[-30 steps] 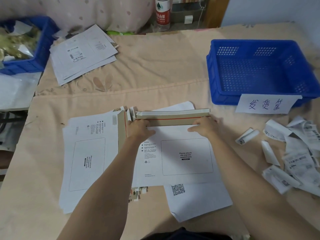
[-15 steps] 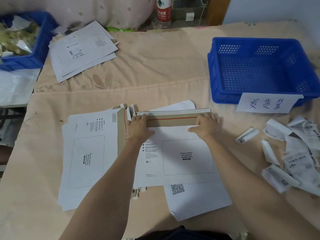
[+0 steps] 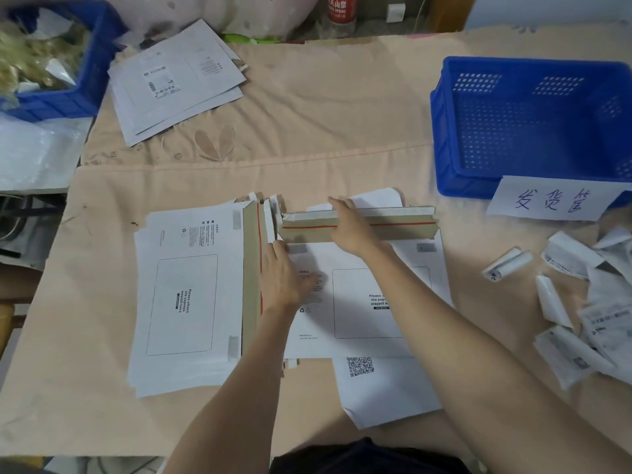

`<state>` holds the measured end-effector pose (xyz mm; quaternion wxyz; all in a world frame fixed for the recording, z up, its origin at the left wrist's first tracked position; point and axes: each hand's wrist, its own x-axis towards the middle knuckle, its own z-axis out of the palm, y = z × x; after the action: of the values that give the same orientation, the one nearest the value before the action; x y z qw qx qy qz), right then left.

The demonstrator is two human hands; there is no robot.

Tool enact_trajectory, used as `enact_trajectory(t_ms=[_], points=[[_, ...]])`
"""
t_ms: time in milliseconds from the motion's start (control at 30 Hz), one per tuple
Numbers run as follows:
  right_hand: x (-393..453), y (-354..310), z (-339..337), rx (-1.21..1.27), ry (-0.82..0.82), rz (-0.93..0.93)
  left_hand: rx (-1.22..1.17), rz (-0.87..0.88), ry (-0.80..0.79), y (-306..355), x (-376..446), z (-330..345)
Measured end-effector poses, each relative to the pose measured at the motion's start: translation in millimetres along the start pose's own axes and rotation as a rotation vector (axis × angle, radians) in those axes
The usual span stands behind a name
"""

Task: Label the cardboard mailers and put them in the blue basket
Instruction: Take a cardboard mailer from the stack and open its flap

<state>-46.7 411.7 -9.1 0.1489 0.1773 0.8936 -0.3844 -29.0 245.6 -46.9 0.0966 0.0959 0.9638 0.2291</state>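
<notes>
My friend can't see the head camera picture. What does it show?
Two hands work on a white cardboard mailer on a table: the right hand presses its folded flap, the left hand lies flat on it. An empty blue basket sits to the right.

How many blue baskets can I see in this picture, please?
2. One blue basket stands at the far right with a handwritten paper sign on its front. Another blue basket, holding loose material, sits at the far left, partly cut off by the frame.
</notes>
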Motion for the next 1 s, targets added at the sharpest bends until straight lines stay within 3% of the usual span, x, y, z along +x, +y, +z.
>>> enact_trajectory(t_ms=[100, 200, 367, 467, 567, 767, 1000], points=[[-9, 2, 7, -0.065, 0.052, -0.045, -0.042, -0.027, 0.023, 0, -2, 1], [-28, 7, 24, -0.283, 0.062, -0.102, 0.074, -0.045, 0.076, 1, -5, 3], [-52, 11, 50, -0.601, 0.091, -0.169, 0.243, 0.101, 0.072, 2, -9, 6], [-54, 3, 62, -0.544, 0.098, -0.264, 0.260, 0.101, -0.008, 1, -10, 7], [-57, 3, 72, -0.569, 0.024, -0.240, 0.291, 0.047, -0.085, 0, -10, 8], [-57, -5, 76, -0.604, -0.001, -0.165, 0.415, 0.032, -0.124, 4, -13, 7], [-59, -3, 75, -0.569, -0.043, -0.151, 0.386, -0.003, -0.132, 2, -17, 14]])
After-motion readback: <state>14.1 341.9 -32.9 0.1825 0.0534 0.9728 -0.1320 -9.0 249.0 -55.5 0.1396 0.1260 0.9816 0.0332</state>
